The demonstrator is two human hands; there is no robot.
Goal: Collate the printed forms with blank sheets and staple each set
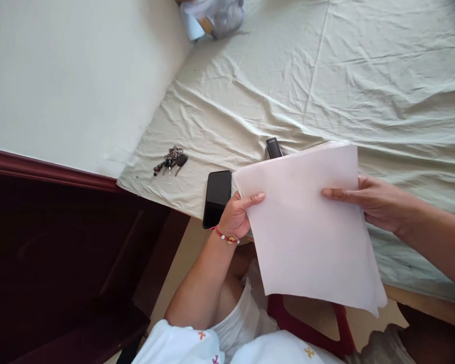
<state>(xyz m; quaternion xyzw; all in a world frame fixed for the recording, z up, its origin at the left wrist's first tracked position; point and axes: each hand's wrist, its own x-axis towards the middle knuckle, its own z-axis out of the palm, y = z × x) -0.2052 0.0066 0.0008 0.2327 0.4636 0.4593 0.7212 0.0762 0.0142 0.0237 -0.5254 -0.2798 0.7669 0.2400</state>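
Note:
A stack of white paper sheets (307, 232) is held up over the table's front edge, its sheets slightly fanned at the lower right corner. My left hand (238, 215) grips the left edge, thumb on top and fingers hidden underneath. On the opposite edge my right hand (367, 199) is closed in the same way, its thumb lying flat across the top sheet. Just left of the paper lies a black smartphone (217, 197), close to my left hand. A black object, perhaps a stapler (274, 147), pokes out from behind the paper's far edge.
A bunch of keys (172, 161) lies on the pale green tablecloth (364, 91), left of the phone. At the back, a clear plastic bag (220, 20) with things in it stands by the white wall (68, 71). A red plastic stool (311, 323) shows below the table edge.

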